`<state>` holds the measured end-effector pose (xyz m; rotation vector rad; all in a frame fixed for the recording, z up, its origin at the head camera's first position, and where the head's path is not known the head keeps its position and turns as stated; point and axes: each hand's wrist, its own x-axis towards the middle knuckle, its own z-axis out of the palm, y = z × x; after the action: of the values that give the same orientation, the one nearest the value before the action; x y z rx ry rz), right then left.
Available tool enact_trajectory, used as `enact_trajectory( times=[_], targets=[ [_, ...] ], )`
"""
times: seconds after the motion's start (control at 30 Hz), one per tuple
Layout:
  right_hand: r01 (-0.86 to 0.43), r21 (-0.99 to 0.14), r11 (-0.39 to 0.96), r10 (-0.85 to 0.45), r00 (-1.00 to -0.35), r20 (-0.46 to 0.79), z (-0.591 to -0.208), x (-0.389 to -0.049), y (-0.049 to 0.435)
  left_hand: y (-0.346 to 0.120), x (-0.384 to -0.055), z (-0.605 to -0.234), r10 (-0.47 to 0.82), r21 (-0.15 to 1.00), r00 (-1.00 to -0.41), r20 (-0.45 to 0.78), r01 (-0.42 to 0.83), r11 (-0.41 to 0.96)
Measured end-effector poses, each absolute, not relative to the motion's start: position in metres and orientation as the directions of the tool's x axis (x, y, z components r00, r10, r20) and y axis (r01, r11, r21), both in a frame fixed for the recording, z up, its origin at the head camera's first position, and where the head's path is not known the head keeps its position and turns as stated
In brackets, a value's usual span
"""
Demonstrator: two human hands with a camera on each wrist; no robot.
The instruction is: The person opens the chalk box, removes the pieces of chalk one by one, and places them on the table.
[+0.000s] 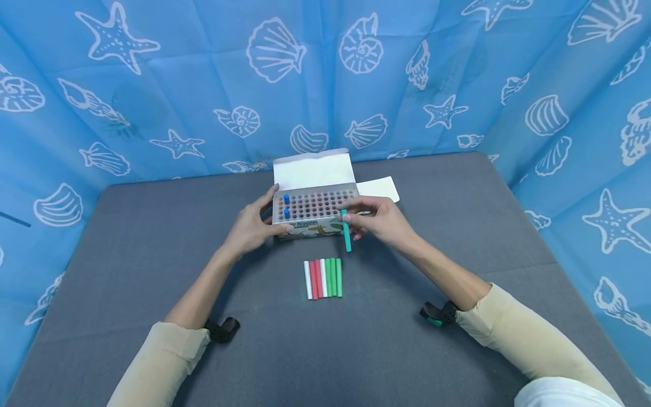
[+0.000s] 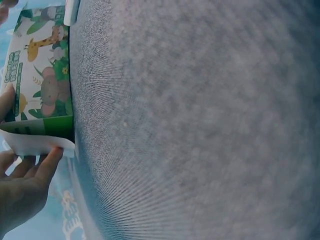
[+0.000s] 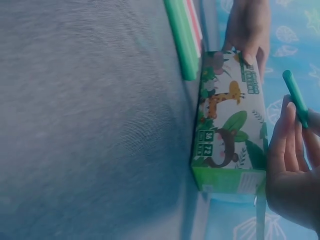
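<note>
An open cardboard box (image 1: 305, 230) with cartoon animals on its front stands on the table, its white lid raised. Inside is a tray (image 1: 315, 217) of round holes, with two blue chalk sticks (image 1: 287, 199) in it near the left end. My left hand (image 1: 250, 227) grips the box's left end, thumb at the front; in the left wrist view its fingertips touch a white side flap (image 2: 35, 143). My right hand (image 1: 380, 219) pinches a teal-green chalk stick (image 1: 347, 236) at the box's front right. The stick slants outside the holes.
Several white, red and green chalk sticks (image 1: 322, 278) lie side by side on the grey table (image 1: 325, 350) in front of the box. Another white flap (image 1: 378, 189) sticks out at the box's right. A blue shell-patterned curtain (image 1: 315, 102) hangs behind the table.
</note>
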<state>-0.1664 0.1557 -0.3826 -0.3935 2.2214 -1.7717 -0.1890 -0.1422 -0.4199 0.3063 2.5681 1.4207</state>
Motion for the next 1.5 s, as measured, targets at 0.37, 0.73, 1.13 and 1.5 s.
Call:
enact_trajectory(
  times=[0.37,0.73,1.13,1.5],
  targets=[
    [0.03,-0.966,0.257,-0.404,-0.904,-0.136,-0.395,-0.153,0.165,-0.142,-0.189,-0.421,0.266,0.851,-0.962,-0.067,0.085,0.519],
    [0.054,-0.956,0.289,-0.448,-0.875,-0.185,-0.414,-0.145,0.167,-0.143,-0.19,-0.42,0.263,0.844,-0.963,-0.065,0.088,0.529],
    [0.162,-0.947,0.278,-0.454,-0.846,-0.279,-0.43,-0.138,0.167,-0.142,-0.19,-0.419,0.263,0.839,-0.962,-0.066,0.089,0.536],
    [0.2,-0.931,0.305,-0.456,-0.828,-0.327,-0.435,-0.137,0.165,-0.142,-0.19,-0.419,0.269,0.849,-0.961,-0.062,0.091,0.521]
  ],
)
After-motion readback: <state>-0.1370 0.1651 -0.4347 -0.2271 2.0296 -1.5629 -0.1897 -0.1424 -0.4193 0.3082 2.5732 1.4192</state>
